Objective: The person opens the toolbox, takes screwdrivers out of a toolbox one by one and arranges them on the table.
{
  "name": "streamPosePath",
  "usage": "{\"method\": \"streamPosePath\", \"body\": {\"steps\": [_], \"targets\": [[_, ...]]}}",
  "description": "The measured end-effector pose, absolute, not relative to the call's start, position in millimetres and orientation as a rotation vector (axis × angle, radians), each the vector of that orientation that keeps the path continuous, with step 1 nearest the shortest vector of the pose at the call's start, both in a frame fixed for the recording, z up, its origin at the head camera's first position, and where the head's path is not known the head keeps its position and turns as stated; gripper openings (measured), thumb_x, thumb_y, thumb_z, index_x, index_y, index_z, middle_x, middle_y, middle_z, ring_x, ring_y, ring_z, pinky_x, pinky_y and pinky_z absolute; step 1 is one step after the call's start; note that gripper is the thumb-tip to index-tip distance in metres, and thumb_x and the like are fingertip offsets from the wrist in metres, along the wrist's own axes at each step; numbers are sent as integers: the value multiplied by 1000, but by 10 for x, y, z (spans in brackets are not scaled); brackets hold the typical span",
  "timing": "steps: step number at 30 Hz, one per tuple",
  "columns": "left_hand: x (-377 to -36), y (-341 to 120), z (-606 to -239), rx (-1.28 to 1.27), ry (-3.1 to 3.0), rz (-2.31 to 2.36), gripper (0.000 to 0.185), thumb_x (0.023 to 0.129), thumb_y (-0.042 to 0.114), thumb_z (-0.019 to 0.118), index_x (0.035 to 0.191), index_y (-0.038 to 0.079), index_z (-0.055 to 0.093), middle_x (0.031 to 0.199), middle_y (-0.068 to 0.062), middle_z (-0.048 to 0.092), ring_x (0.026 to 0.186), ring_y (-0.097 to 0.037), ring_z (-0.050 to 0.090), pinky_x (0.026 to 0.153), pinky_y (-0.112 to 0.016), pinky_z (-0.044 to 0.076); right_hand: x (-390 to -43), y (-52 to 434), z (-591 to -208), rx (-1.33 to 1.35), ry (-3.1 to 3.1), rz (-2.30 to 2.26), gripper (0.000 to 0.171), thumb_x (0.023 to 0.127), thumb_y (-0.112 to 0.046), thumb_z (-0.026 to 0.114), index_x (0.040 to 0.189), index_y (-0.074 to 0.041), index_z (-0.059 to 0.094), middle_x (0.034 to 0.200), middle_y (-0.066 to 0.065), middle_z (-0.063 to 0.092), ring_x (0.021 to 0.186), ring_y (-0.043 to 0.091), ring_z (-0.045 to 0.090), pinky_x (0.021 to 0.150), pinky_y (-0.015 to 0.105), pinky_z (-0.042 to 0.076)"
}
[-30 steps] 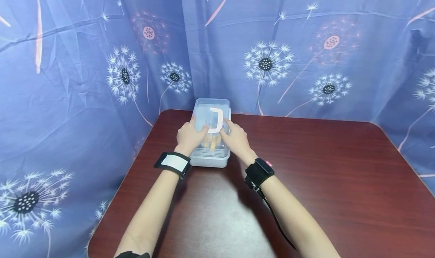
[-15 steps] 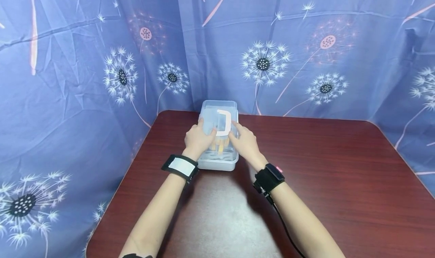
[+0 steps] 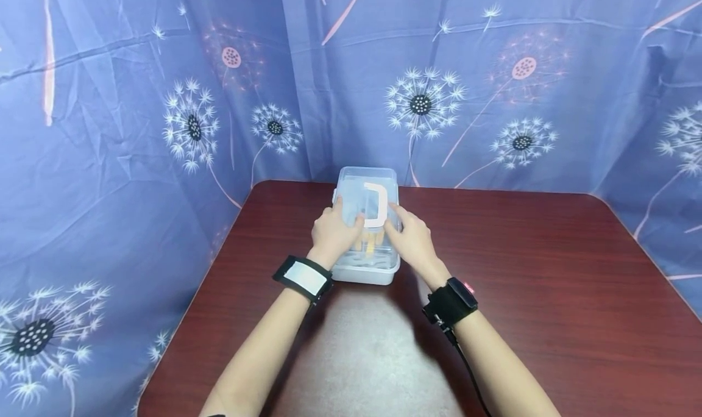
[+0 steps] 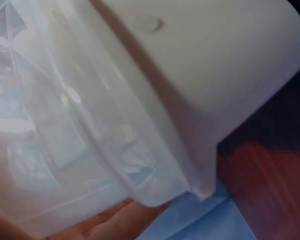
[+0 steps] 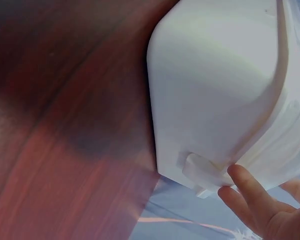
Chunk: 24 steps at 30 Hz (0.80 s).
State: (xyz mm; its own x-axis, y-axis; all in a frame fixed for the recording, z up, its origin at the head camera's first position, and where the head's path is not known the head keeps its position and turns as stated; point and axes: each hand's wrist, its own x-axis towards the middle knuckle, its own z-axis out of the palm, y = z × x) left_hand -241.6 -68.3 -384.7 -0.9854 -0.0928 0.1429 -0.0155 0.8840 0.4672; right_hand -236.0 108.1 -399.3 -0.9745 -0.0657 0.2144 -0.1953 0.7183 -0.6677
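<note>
A translucent plastic storage box (image 3: 362, 275) with a clear lid stands on the table, a white handle (image 3: 382, 206) on its top. Yellow and grey items, too blurred to name, show through the lid. My left hand (image 3: 333, 231) grips the box's left side, thumb over the lid. On the opposite side my right hand (image 3: 415, 240) holds it, thumb close to the handle. In the right wrist view, fingertips (image 5: 238, 172) touch a side latch (image 5: 202, 169) below the rim. Fingers (image 4: 125, 220) in the left wrist view lie along the lid edge, partly hidden by it.
The dark red wooden table (image 3: 521, 283) has rounded far corners. Blue curtains (image 3: 351, 118) with dandelion prints hang right behind its back and left edges. A black cable (image 3: 466, 362) runs from the right wrist band along the forearm.
The storage box has shifted right and slightly nearer, both hands moving along with it. Their hold looks much the same. The head view has turned a little.
</note>
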Motion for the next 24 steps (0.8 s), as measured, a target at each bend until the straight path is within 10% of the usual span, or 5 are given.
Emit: {"method": "streamPosePath", "body": {"steps": [10,24], "targets": [[-2331,-520,-3832,67,-2910,-734,78,88,56,48,149,11,32,128,-21,58,105,-40,64,82,-48,55,-2248,1244,-3973,196,-2722,1090,52,91,-35,48,141,-23,48,79,7,49,66,19,45,71,36,42],[-2211,-323,-3838,48,-2936,-716,77,90,55,43,150,9,30,131,-22,55,99,-40,66,78,-45,57,-2119,1420,-3981,129,-2743,1139,53,91,-30,50,143,-25,45,80,12,52,52,15,32,49,29,33]]}}
